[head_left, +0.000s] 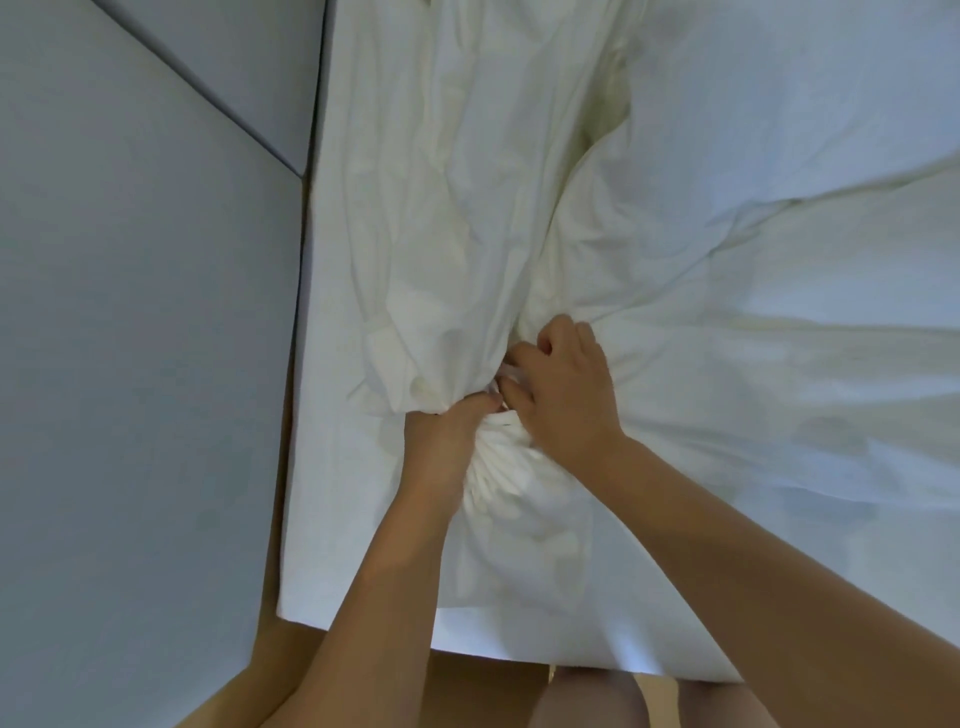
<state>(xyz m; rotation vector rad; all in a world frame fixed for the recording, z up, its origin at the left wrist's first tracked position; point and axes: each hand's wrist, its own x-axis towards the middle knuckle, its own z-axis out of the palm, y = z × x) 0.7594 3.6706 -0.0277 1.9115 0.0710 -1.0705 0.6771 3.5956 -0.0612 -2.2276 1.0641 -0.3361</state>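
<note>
While both hands are meeting over the near end of the white cover, the left hand is clamping a gathered bunch of it, fingers curled round the pleats. The right hand is pinching folds just beside it, knuckles up, the two hands almost touching.

The cover is lying lengthwise away from the person, its long axis running from the grip toward the far end of the bed, so any pull is likely coming straight back toward the body (my reading). Neither hand is nearer; both are sitting on the bunch.

The cloth is looking thin, matte and heavily creased, cream-tinged against the cooler white duvet puffing up on the right. A smooth fitted sheet is showing along the left edge, beside grey wall panels and a strip of wooden floor.
</note>
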